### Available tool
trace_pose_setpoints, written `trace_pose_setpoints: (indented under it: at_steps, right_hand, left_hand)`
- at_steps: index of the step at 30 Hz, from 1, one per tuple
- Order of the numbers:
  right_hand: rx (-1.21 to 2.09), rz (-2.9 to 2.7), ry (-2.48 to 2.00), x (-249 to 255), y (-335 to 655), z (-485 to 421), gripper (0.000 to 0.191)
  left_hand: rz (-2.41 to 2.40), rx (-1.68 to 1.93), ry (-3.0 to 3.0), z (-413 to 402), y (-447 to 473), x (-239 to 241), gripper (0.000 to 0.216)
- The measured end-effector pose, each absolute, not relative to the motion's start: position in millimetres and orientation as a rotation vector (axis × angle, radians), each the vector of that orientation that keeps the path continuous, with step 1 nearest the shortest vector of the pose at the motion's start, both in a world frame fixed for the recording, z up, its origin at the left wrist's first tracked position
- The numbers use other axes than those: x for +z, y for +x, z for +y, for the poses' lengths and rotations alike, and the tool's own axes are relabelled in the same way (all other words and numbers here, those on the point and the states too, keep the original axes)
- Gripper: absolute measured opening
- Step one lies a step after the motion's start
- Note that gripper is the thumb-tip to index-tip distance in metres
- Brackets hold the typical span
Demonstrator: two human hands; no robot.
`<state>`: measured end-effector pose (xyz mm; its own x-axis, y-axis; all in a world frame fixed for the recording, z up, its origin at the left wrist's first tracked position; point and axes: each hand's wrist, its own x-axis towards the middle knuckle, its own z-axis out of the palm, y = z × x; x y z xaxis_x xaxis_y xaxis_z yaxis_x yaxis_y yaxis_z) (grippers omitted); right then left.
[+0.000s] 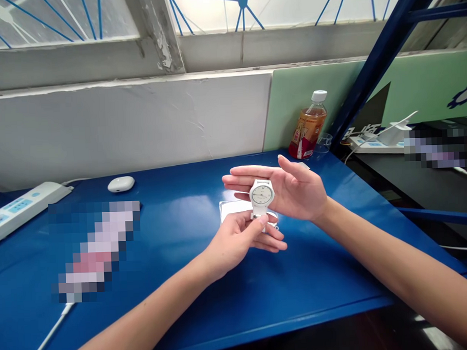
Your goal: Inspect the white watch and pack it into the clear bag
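Note:
A white wristwatch (pixel 262 193) with a round pale dial faces up over the desk. My left hand (pixel 243 233) pinches its strap below the dial between thumb and fingers. Just behind the watch, my right hand (pixel 295 190) is spread, palm toward me, thumb up and fingers stretched left. Whether the right fingers touch the back of the watch, I cannot tell. Under the hands lies a flat white item (pixel 229 208), partly covered by my left hand.
On the blue desk (pixel 176 299) lie a white earbud case (pixel 121 184), a blurred-out device with a white cable (pixel 51 332), and a white power strip (pixel 28 207). A drink bottle (pixel 307 129) stands at the back right beside a clear cup (pixel 323 143) and a blue post (pixel 378 57).

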<state>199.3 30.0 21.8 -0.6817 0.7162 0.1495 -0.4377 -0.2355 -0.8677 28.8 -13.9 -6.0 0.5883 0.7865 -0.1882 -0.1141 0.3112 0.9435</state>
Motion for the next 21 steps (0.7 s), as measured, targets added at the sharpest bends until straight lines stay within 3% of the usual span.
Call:
trace_pose_setpoints:
  at_steps: [21]
  right_hand:
    - [2.07, -1.131, -0.398, 19.4, 195.9, 31.2, 0.064]
  left_hand:
    - [0.649, 0.68, 1.126, -15.8, 29.2, -1.1, 0.036]
